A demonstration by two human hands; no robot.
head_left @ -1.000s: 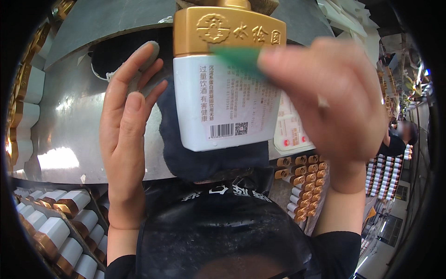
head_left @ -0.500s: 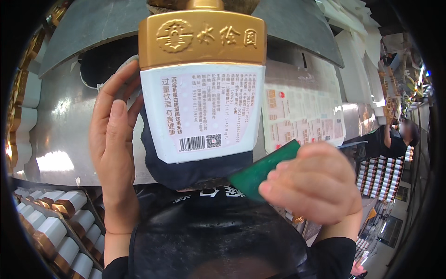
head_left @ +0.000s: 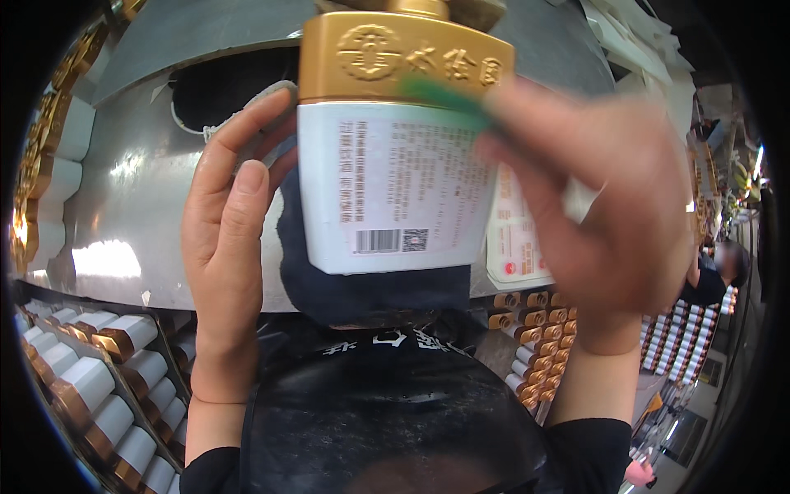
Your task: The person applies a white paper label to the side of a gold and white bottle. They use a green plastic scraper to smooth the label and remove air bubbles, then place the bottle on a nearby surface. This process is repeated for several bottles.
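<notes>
A flat-sided bottle (head_left: pixel 329 185), white below and gold above, lies with its neck pointing away from me. Its white face carries a printed label (head_left: pixel 403 177) with a barcode. My left hand (head_left: pixel 226 222) is at the bottle's left side, fingers curled behind its edge and thumb standing free in front. My right hand (head_left: pixel 601 189), smeared by motion, grips a thin green scraper (head_left: pixel 444 95) over the upper right of the bottle, where gold meets white. Whether the scraper touches the surface I cannot tell. Under the bottle is a dark cloth pad (head_left: pixel 370 292).
Label sheets (head_left: pixel 514 247) lie right of the bottle, partly behind my right hand. A metal table (head_left: pixel 123 198) extends left. White-and-gold bottles stand in racks (head_left: pixel 90 387) at lower left and in rows (head_left: pixel 543 337) at right. Another person (head_left: pixel 712 272) is far right.
My right hand has swung up with the scraper, from below the bottle's right corner to its upper right. The bottle and my left hand appear shifted rightward in the view.
</notes>
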